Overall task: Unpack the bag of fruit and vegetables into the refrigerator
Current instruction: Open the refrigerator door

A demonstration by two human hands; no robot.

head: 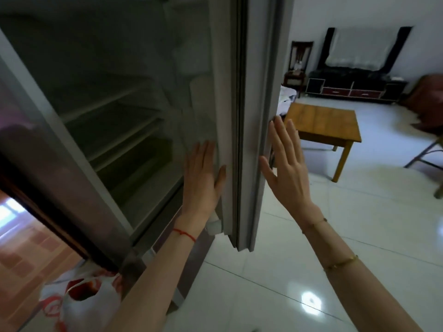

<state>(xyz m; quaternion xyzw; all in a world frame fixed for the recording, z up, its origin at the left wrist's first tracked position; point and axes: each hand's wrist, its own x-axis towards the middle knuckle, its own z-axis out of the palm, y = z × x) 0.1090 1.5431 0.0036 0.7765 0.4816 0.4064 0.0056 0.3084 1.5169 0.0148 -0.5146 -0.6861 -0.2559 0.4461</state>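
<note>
Both hands were flat, fingers spread, gripping nothing: left hand [203, 173] on the open grey refrigerator door [242, 116] inner edge, right hand [286, 168] on its outer face. White-and-red plastic bag [81, 300] sat on the floor, near left, below the refrigerator's bare shelves [119, 130].

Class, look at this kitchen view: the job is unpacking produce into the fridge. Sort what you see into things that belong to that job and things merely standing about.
Belongs to the job:
refrigerator door
refrigerator shelves
plastic bag on the floor
left hand
right hand

Just standing about:
wooden table
TV cabinet
chair
</note>
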